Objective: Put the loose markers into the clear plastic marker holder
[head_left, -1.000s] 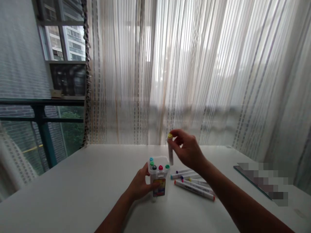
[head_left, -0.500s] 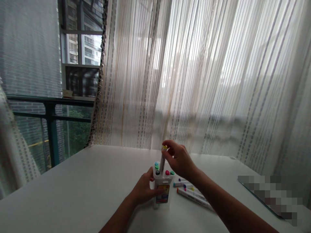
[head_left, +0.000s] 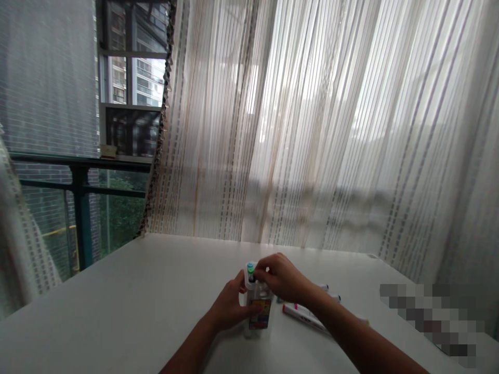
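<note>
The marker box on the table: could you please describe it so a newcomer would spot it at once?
On the white table before the striped curtain, it is the small clear marker box standing upright between both hands. Unlike the loose markers lying flat beside it, it bears a colourful label.

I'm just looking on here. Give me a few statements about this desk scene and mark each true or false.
1. The left hand grips the clear marker box. True.
2. The right hand rests flat on the table, away from the box. False: it is over the top of the box.
3. Loose markers lie on the table to the right of the box. True.
4. The marker box lies on its side. False: it stands upright, with marker caps showing at its top.
</note>
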Available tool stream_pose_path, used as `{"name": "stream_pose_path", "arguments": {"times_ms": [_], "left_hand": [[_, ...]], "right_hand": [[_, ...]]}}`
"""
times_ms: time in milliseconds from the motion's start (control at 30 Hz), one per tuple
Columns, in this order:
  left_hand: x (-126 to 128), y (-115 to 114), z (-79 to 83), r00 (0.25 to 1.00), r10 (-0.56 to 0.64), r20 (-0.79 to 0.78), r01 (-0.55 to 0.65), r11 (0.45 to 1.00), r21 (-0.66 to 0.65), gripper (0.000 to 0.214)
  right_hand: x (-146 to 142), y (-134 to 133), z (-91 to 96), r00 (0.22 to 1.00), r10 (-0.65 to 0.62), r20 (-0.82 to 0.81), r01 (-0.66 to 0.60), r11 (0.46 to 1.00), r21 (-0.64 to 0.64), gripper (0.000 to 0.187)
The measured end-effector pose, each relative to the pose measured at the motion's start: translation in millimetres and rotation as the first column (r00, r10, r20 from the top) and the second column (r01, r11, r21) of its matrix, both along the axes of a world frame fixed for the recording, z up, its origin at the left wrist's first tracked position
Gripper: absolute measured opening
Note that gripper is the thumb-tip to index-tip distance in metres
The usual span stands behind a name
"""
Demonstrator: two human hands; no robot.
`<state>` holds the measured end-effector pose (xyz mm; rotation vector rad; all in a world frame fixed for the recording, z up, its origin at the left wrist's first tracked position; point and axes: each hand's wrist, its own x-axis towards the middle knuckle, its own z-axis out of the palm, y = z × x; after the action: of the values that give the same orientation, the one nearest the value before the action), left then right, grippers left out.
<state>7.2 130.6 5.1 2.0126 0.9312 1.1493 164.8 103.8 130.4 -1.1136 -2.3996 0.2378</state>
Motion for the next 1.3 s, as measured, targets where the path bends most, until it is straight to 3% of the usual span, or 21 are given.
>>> {"name": "stream_pose_path", "arguments": {"times_ms": [133,400,733,1067,1300], "left_hand": [[0.7,-0.9,1.3,1.0,0.002,-0.002,-0.002,1.0,0.003,0.057],[1.8,-4.4,3.3,0.999,-0.026,0.019,0.026,0.999,0.019,0.049],[0.7,0.1,-2.0,1.0,-0.006,0.006,0.006,1.0,0.029,0.053],[1.0,-2.8,1.0,1.0,0.017,-0.013,-0.016,0.999,0.049,0.055],[0.6,-2.2,-1.4,1.0,-0.012,0.021,0.012,1.0,0.007,0.057]], "right_hand": [[12.6,-1.5,8.2,0.994,-0.04,-0.102,0.045,0.998,0.046,0.02],[20.4,-5.3,8.6,0.975,-0.058,0.215,0.054,0.998,0.023,0.02],[0.0,8.2,8.6,0.899,-0.192,0.393,0.129,0.975,0.182,0.024],[-6.4,9.6,10.6,0.934,-0.055,0.352,0.026,0.996,0.087,0.02],[9.5,12.1,20.1,0.969,0.005,0.246,-0.012,1.0,0.026,0.022]]}}
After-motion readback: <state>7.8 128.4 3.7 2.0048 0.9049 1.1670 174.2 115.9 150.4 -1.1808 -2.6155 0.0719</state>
